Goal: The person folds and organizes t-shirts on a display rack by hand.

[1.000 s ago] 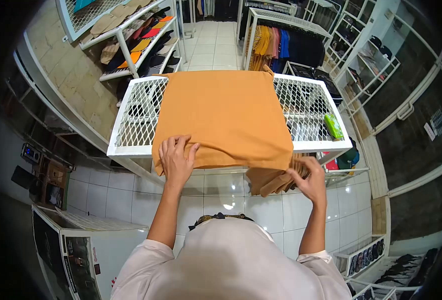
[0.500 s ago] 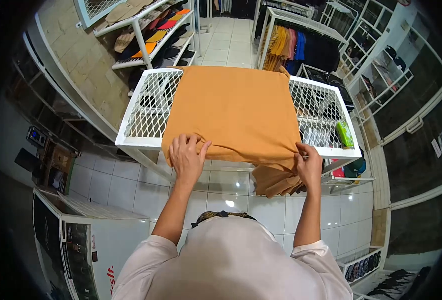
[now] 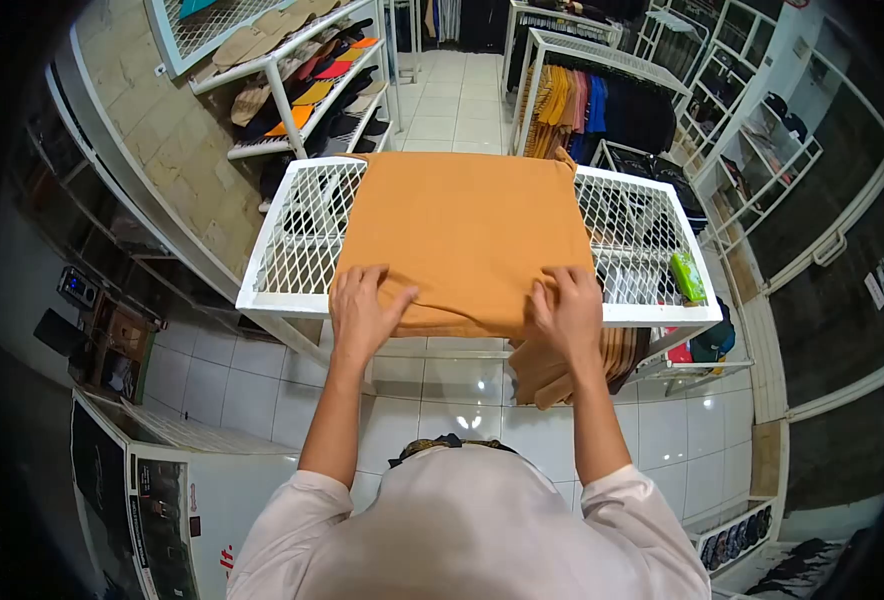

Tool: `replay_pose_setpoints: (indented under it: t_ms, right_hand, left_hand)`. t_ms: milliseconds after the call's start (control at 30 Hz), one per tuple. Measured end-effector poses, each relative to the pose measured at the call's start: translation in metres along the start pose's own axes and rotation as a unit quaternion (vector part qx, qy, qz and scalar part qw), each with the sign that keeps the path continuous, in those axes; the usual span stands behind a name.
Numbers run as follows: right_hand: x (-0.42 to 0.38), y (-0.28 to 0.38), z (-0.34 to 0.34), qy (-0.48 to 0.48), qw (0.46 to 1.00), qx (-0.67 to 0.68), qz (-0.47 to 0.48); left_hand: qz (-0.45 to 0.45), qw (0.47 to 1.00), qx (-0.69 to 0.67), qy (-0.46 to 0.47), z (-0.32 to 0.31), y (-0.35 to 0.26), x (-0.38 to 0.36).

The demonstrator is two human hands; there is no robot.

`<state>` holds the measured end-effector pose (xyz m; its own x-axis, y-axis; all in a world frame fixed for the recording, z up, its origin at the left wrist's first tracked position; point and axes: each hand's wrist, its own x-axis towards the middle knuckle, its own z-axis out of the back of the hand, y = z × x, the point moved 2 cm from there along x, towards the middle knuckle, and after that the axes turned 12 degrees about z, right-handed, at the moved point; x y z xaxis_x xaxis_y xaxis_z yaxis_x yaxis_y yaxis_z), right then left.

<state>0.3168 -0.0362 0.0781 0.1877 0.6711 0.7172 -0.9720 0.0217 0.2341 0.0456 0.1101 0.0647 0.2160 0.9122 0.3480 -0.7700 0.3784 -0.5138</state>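
Note:
A plain orange-tan garment [image 3: 467, 230] lies spread over the middle of a white mesh-top table [image 3: 280, 301], with small creases near its front edge. My left hand [image 3: 364, 312] rests on its front left corner, thumb held away from the fingers. On the front right part of the cloth is my right hand [image 3: 570, 312], its fingers bent and apart. Neither hand shows cloth pinched in it. Brown folded fabric [image 3: 540, 375] hangs below the table's front edge, partly behind my right forearm.
A green packet [image 3: 686, 278] lies on the table's right end. Shelves of caps [image 3: 307, 105] stand at the back left. Behind on the right is a rack of hanging clothes [image 3: 567, 100]. A white cabinet [image 3: 227, 490] stands at the lower left.
My right hand has left the garment's front right corner and moved left onto the cloth. The front right part now lies flatter. My left hand stays near the left corner.

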Motion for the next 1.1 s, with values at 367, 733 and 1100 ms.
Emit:
replay_pose_setpoints:
  t_ms: [367, 733, 1100]
  right_hand:
    - [-0.004, -0.014, -0.051, 0.056, 0.994, -0.086, -0.021]
    - [-0.005, -0.014, -0.038, 0.098, 0.991, -0.079, -0.054]
    - [-0.008, -0.035, -0.044, 0.009, 0.989, -0.147, -0.001]
  left_hand:
    - [-0.011, 0.995, -0.077, -0.065, -0.034, 0.025, 0.015]
    - [0.008, 0.999, -0.007, -0.05, -0.043, 0.013, 0.036]
    - [-0.071, 0.989, 0.029, -0.126, -0.049, 0.015, 0.037]
